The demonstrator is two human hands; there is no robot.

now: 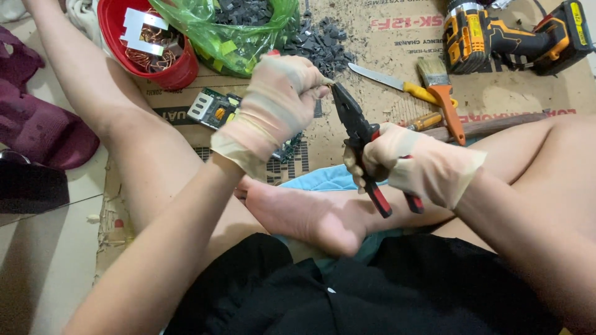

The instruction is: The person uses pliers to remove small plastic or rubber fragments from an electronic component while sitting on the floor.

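Cardboard sheet (347, 37) is lying on the floor (37, 260), carrying the items. Bucket (149, 43) is sitting at its far left, holding copper wire coils (149, 59). Plastic bag (230, 31) is resting just right of the bucket. Pile of dark chips (320, 43) is lying right of the bag. Circuit board (214, 107) is lying before the bucket and bag. Knife (397, 84) is lying right of the chips, paintbrush (442, 93) just beside it. Cordless drill (515, 37) is lying at far right. Pliers (363, 146) are hanging between left hand (279, 105) and right hand (416, 162), above the crossed legs.
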